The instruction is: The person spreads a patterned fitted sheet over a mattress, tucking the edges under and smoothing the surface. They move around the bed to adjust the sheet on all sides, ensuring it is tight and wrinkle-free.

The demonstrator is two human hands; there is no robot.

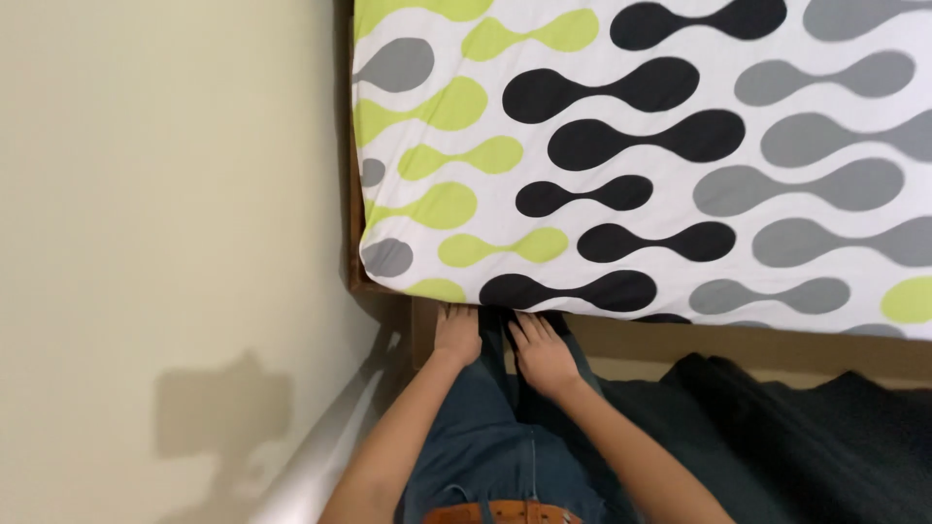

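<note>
Presently, I am reaching both hands under the bed corner.
Patterned sheet (pixel 641 165) is lying smooth on the mattress; left hand (pixel 456 335) and right hand (pixel 541 351) are resting flat, gripping nothing visible.

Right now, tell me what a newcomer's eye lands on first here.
First, the sheet filling the upper right: white with bold black, grey and lime blobs, stretched over a mattress. Next, the left hand and right hand at its lower edge near the corner, fingertips reaching under it. A plain cream wall fills the left side, and dark cloth lies at lower right.
</note>
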